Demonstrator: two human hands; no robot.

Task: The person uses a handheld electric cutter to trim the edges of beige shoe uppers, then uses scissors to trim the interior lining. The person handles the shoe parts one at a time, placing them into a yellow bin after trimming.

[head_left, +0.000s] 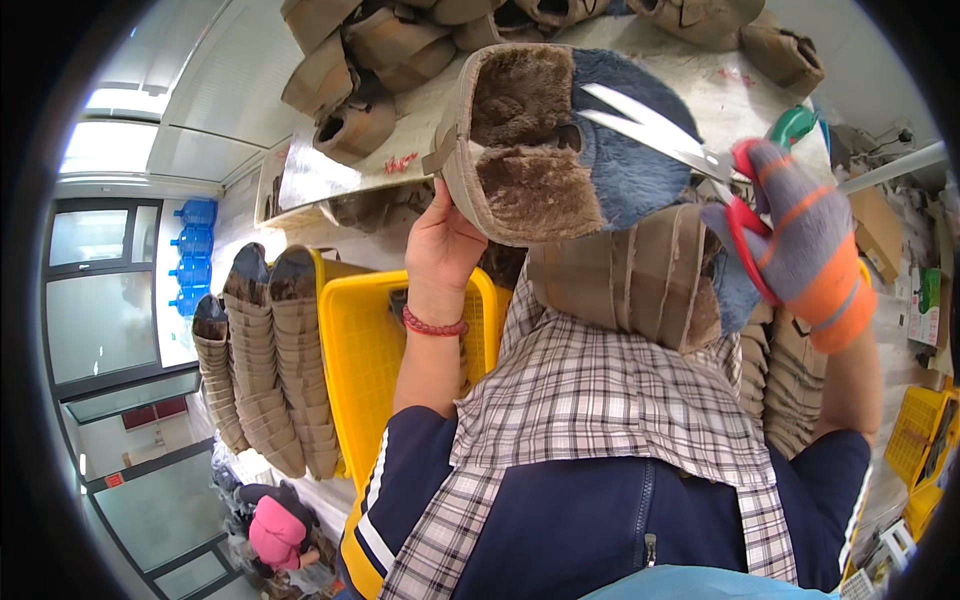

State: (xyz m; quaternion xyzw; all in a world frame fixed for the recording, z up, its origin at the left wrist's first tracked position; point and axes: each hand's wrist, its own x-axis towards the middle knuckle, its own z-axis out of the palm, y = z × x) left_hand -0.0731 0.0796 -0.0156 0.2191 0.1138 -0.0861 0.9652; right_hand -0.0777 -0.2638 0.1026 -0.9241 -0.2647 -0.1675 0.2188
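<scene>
Hat (530, 190) hangs pinched at its lower-left rim by the left hand (443, 240), whose fingertips mostly vanish behind it. Right of those fingers, the gloved right hand (808, 228) curls round the red loops of scissors (690, 151); how its fingers thread them is unclear. The parted steel blades overlap blue plush; I cannot tell if they touch. Brown fur lies nearer the left fingers. Below the blades, a tan stack (605, 278) is partly covered.
</scene>
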